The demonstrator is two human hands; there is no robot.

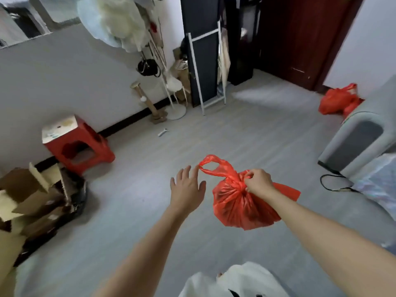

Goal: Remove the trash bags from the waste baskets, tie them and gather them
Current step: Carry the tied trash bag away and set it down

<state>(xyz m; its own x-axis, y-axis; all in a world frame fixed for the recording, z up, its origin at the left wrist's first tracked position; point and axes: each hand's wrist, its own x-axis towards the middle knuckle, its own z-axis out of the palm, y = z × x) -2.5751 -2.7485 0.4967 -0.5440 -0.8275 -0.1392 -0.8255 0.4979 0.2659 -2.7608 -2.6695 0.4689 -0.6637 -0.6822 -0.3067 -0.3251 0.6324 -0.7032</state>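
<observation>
Red plastic trash bag (242,202) hangs over the grey floor (150,211), its bunched neck pinched tight in the right hand (258,182). Left hand (186,189) is spread wide, a fingertip just touching the bag's loop handle. More red bags (338,100) sit by the dark door (300,39). Red stool (79,144) and cardboard pile (32,202) are off to the left, well clear.

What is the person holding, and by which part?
The right hand grips a red trash bag by its gathered neck. The left hand is open, holding nothing.
</observation>
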